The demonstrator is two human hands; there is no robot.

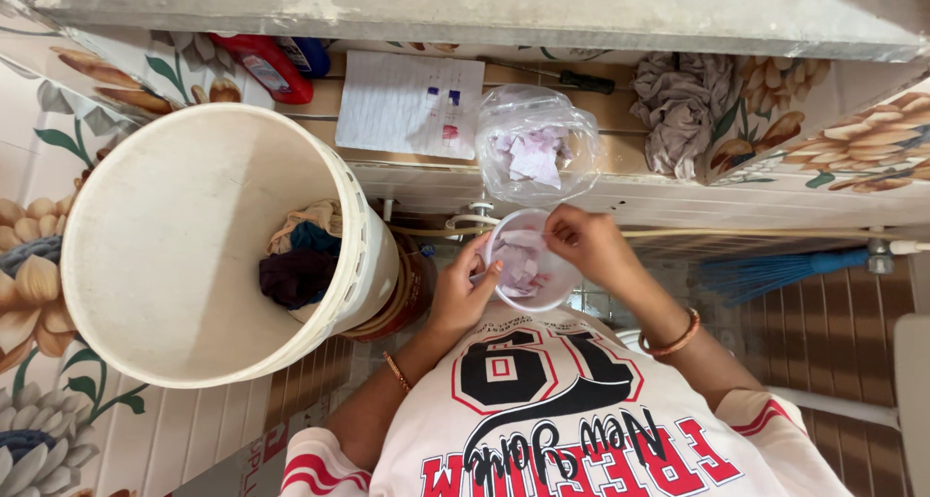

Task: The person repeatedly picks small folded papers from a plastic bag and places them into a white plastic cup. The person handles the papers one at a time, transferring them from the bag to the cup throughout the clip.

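Between the two hands, a white cup [528, 264] is being held just below the shelf [601, 192].

Left hand [460, 294] is wrapping its fingers around the cup's left side, thumb lying over the rim; right hand [586, 245] is pinching a pale pink scrap [528, 237] at the cup's upper rim, fingertips pressed together. More pinkish scraps [518, 269] are lying inside the cup. Just above the cup, a clear bag [538, 143] with similar scraps is sitting on the shelf. Left of the cup, a big white bucket [194, 235] is holding crumpled clothes [300, 260]. Further above the cup, a sheet of paper [407, 105], a red bottle [266, 66] and a grey rag [683, 105] are resting, and a blue broom [775, 269] is lying to the cup's right.
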